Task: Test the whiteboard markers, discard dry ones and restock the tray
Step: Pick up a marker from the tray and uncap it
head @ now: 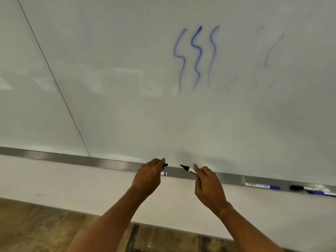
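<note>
Black cap (pixel 165 165) pinched in left hand (pixel 148 176) fingers. Uncapped black marker (pixel 188 169) gripped by right hand (pixel 209 186), tip pointed at cap, small gap between. Both held above metal tray (pixel 101 163) at whiteboard (pixel 127 88) bottom edge. Blue-capped marker (pixel 262 186) and two others (pixel 312 190) laid toward tray's right end. Blue squiggles (pixel 196 57) drawn on board above.

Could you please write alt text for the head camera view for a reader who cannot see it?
At a whiteboard tray, the right hand holds an uncapped black marker while the left hand holds its cap. Three blue squiggles mark the board; more markers lie rightward.
</note>
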`<action>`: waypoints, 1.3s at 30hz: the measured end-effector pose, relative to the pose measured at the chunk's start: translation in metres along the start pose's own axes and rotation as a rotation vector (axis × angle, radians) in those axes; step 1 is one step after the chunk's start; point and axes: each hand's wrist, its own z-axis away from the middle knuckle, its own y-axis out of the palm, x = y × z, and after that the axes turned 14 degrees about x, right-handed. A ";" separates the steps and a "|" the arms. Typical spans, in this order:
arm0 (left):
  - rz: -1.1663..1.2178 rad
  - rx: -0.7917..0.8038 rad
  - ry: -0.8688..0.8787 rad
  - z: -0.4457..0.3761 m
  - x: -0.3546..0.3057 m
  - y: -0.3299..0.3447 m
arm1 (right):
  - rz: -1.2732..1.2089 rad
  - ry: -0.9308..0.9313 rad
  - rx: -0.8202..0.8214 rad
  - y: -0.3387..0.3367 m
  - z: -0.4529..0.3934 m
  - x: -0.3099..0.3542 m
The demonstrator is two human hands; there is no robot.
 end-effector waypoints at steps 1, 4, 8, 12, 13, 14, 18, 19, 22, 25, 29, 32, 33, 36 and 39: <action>-0.005 -0.011 0.012 -0.002 0.002 -0.002 | -0.045 0.001 -0.018 -0.001 -0.002 0.002; -0.024 -0.052 0.037 -0.011 0.009 -0.016 | -0.202 0.038 -0.101 -0.011 -0.014 0.013; -0.111 -0.104 0.034 -0.028 0.019 -0.044 | -0.316 -0.050 -0.304 -0.039 -0.045 0.041; -0.174 -0.194 0.026 -0.046 0.038 -0.076 | -0.320 -0.134 -0.554 -0.086 -0.094 0.087; -0.185 -0.214 0.028 -0.050 0.043 -0.085 | -0.313 -0.150 -0.608 -0.100 -0.107 0.100; -0.197 -0.234 0.030 -0.054 0.049 -0.094 | -0.298 -0.166 -0.663 -0.114 -0.121 0.113; -0.219 -0.309 0.065 -0.070 0.064 -0.128 | -0.187 -0.208 -0.818 -0.160 -0.173 0.154; -0.220 -0.326 0.077 -0.073 0.068 -0.133 | -0.150 -0.212 -0.837 -0.168 -0.184 0.163; -0.209 -0.361 0.115 -0.080 0.078 -0.138 | -0.047 -0.228 -0.863 -0.181 -0.208 0.185; -0.181 -0.381 0.136 -0.083 0.084 -0.136 | 0.005 -0.244 -0.874 -0.183 -0.224 0.198; -0.174 -0.392 0.147 -0.084 0.090 -0.133 | 0.033 -0.231 -0.858 -0.181 -0.236 0.201; -0.165 -0.377 0.142 -0.087 0.095 -0.130 | 0.084 -0.268 -0.794 -0.173 -0.233 0.197; -0.166 -0.370 0.141 -0.087 0.097 -0.129 | 0.085 -0.265 -0.786 -0.169 -0.229 0.194; -0.158 -0.366 0.148 -0.089 0.097 -0.128 | 0.043 -0.211 -0.813 -0.154 -0.213 0.180; -0.159 -0.368 0.151 -0.089 0.093 -0.127 | 0.091 -0.187 -0.746 -0.129 -0.197 0.165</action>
